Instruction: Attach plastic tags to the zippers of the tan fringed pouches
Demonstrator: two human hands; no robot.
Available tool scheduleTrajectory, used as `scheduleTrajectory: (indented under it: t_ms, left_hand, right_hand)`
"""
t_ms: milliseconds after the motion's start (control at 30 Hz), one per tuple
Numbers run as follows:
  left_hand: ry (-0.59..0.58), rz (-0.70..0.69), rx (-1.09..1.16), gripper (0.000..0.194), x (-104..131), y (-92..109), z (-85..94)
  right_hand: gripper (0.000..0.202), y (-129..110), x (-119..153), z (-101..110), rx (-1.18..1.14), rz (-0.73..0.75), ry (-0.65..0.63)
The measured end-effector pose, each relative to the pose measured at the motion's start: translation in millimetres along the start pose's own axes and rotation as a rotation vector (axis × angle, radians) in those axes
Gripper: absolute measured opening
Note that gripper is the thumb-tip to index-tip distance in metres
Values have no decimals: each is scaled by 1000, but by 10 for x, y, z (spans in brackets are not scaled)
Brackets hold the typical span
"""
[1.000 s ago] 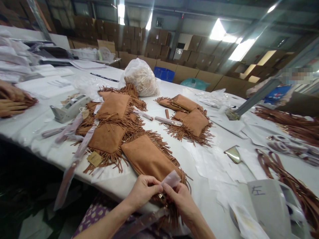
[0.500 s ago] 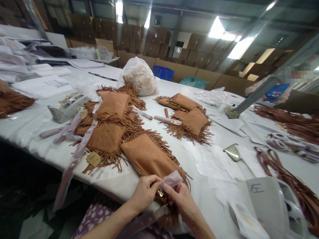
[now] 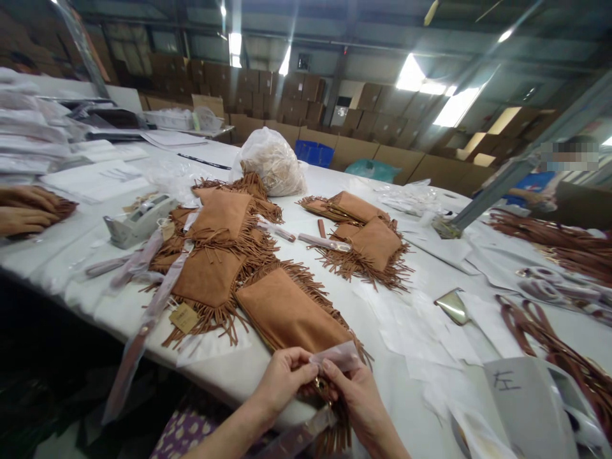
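At the table's near edge, a brown suede bag with fringe (image 3: 291, 309) lies in front of me. Both my hands are at its near end, beside a gold metal clasp (image 3: 320, 384). My left hand (image 3: 284, 379) pinches the left end of a thin whitish wrapping strip (image 3: 340, 357). My right hand (image 3: 356, 389) grips the same strip, thumb toward the left hand's fingertips. Below the clasp hangs a plastic-wrapped strap (image 3: 306, 433). More fringed bags (image 3: 208, 274) lie to the left, one with a tan paper tag (image 3: 184, 317).
Tape dispensers stand at left (image 3: 138, 220) and near right (image 3: 530, 408). Fringed bags (image 3: 375, 242), a metal triangular plate (image 3: 453, 306) and brown straps (image 3: 540, 331) lie rightward. Behind are a stuffed plastic bag (image 3: 272, 159) and a slanted post. Another person's hands (image 3: 29, 210) rest at far left; someone stands far right.
The view has shifted slightly, so the scene sits lower. Another person's hands have appeared on the brown fringe at far left. My hands keep their pinch on the strip.
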State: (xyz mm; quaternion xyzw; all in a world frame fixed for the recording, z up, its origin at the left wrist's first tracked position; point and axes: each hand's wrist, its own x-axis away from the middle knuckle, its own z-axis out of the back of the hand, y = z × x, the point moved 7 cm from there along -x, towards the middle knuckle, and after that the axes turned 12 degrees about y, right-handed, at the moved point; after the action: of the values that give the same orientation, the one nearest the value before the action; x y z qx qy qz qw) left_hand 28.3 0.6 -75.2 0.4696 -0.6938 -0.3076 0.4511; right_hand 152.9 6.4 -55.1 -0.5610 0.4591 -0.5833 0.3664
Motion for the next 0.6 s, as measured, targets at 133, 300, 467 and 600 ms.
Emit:
scheduleTrajectory:
  t_ms: [133,300,467,600]
  left_hand:
    - [-56,-33,94,51,9,-8,8]
    - [-31,-81,15,45,28,52,-7]
    - [189,-121,-88,44,324,190,322]
    - [81,226,-31,58,725,-148,550]
  right_hand:
    - [39,28,-33,-22,8,-27,-33]
    - [36,-170,63,-54,149,121,-42]
    - [20,-423,496,-175,470,735,-44]
    - [27,-255,973,-505,700,1291,-80]
